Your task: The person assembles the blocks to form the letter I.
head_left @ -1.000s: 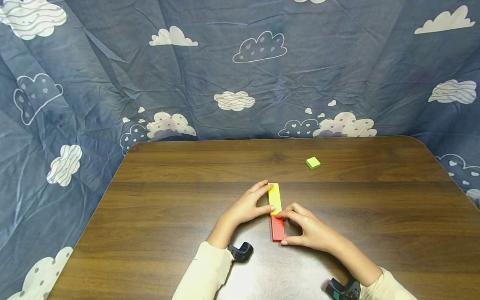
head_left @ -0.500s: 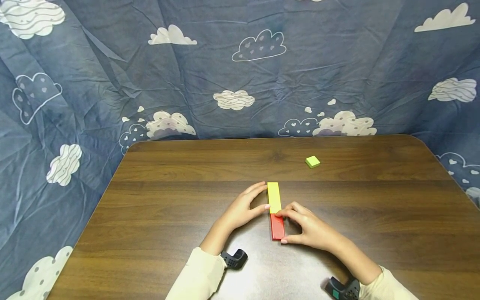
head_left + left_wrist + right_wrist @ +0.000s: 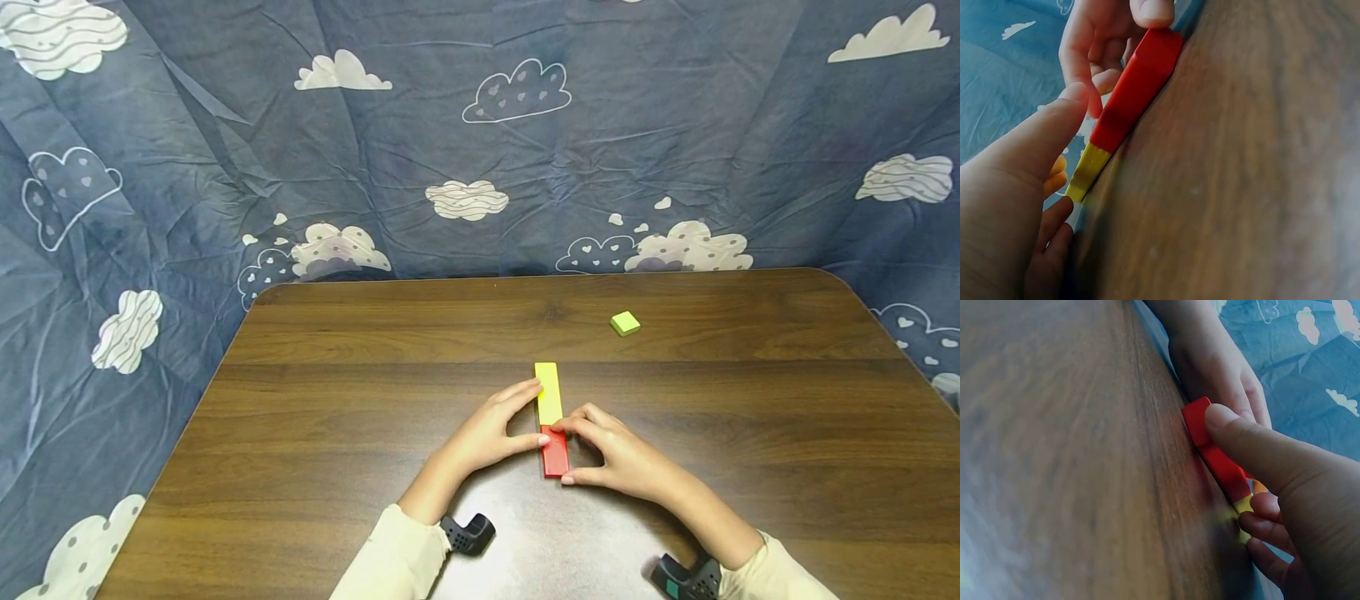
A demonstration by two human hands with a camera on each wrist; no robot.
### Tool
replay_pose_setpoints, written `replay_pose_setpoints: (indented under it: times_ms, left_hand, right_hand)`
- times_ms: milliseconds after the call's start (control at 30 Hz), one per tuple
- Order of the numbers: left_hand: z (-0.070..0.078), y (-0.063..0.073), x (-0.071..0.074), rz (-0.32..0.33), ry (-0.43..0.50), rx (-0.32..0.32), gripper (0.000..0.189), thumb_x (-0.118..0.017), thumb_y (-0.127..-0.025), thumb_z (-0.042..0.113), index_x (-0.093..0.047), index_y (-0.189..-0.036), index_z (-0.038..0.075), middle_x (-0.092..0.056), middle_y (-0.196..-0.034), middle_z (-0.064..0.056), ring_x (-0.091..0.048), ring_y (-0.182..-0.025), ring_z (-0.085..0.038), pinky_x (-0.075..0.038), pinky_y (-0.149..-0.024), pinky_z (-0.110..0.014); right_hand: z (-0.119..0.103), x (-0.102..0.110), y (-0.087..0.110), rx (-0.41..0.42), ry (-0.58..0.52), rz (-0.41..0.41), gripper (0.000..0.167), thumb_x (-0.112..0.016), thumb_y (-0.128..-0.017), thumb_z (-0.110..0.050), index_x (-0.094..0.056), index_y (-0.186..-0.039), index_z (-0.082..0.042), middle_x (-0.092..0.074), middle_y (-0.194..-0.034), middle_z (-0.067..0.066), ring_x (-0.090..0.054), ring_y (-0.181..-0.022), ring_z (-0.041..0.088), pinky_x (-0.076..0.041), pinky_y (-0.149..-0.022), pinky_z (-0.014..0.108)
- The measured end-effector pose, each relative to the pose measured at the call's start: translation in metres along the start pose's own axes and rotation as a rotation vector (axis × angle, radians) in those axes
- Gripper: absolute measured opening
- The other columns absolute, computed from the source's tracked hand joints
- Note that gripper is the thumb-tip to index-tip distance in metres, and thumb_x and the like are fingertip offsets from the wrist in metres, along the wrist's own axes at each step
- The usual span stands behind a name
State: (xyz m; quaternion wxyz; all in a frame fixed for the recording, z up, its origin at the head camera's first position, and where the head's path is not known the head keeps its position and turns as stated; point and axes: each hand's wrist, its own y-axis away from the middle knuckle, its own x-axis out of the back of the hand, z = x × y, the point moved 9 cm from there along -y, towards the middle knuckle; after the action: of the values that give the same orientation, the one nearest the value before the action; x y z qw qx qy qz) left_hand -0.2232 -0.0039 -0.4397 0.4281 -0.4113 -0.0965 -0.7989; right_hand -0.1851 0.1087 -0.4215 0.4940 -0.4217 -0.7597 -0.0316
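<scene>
A yellow rectangular block [image 3: 548,392] and a red rectangular block [image 3: 555,454] lie end to end in one line on the table, the yellow one farther away. My right hand [image 3: 626,458] holds the red block, its index fingertip near the joint between the blocks and its thumb at the near corner. My left hand [image 3: 483,433] is at the left side, fingers fairly straight beside the yellow block and thumb by the red block's left edge. In the left wrist view the red block [image 3: 1138,87] shows its long side; the yellow block [image 3: 1088,172] is partly hidden in the right wrist view.
A small green square block [image 3: 625,323] lies farther back, right of the line. The brown wooden table [image 3: 337,400] ends at a back edge before a blue cloud-patterned cloth [image 3: 420,142]. Each wrist wears a black strap mount [image 3: 471,534].
My left hand lets go of the yellow block, draws back to the left, then returns nearer to me, its thumb now beside the red block. My right hand stays in place.
</scene>
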Motion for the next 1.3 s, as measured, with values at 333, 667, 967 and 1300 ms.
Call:
replay_pose_setpoints:
  times_ms: [333, 667, 967, 1300]
  left_hand:
    - [0.002, -0.001, -0.006, -0.03, -0.057, 0.006, 0.065, -0.065, -0.08, 0.04, -0.045, -0.133, 0.008, -0.035, -0.14, -0.002, -0.032, -0.127, -0.018, -0.026, -0.103, -0.034]
    - [0.001, -0.001, -0.007, -0.024, -0.069, -0.002, 0.064, -0.065, -0.08, 0.04, -0.046, -0.131, 0.008, -0.036, -0.14, -0.002, -0.032, -0.127, -0.017, -0.027, -0.102, -0.034]
    - [0.0, -0.001, -0.007, -0.035, -0.058, 0.017, 0.064, -0.065, -0.08, 0.04, -0.046, -0.132, 0.009, -0.036, -0.14, 0.0, -0.032, -0.127, -0.017, -0.026, -0.103, -0.033]
    - [0.001, -0.001, -0.007, -0.034, -0.079, 0.02, 0.065, -0.064, -0.08, 0.043, -0.045, -0.132, 0.01, -0.035, -0.14, 0.0, -0.032, -0.127, -0.016, -0.026, -0.103, -0.032]
  right_hand:
    - [0.001, -0.001, -0.001, -0.023, 0.011, -0.007, 0.055, -0.076, -0.068, -0.037, -0.057, -0.113, -0.013, -0.049, -0.101, -0.007, -0.049, -0.089, 0.01, -0.042, -0.075, 0.032]
    - [-0.002, 0.016, -0.009, -0.028, -0.041, 0.039, 0.05, -0.073, -0.075, -0.023, -0.053, -0.117, -0.004, -0.051, -0.112, 0.0, -0.053, -0.099, 0.017, -0.044, -0.083, 0.033]
    - [0.005, 0.051, -0.024, -0.105, 0.025, 0.234, 0.055, -0.074, -0.074, -0.014, -0.05, -0.122, -0.003, -0.054, -0.118, 0.006, -0.05, -0.109, 0.022, -0.04, -0.089, 0.039]
    - [0.035, 0.086, -0.035, -0.158, 0.13, 0.446, 0.061, -0.076, -0.071, -0.009, -0.047, -0.124, 0.0, -0.053, -0.118, 0.015, -0.05, -0.108, 0.03, -0.039, -0.09, 0.042]
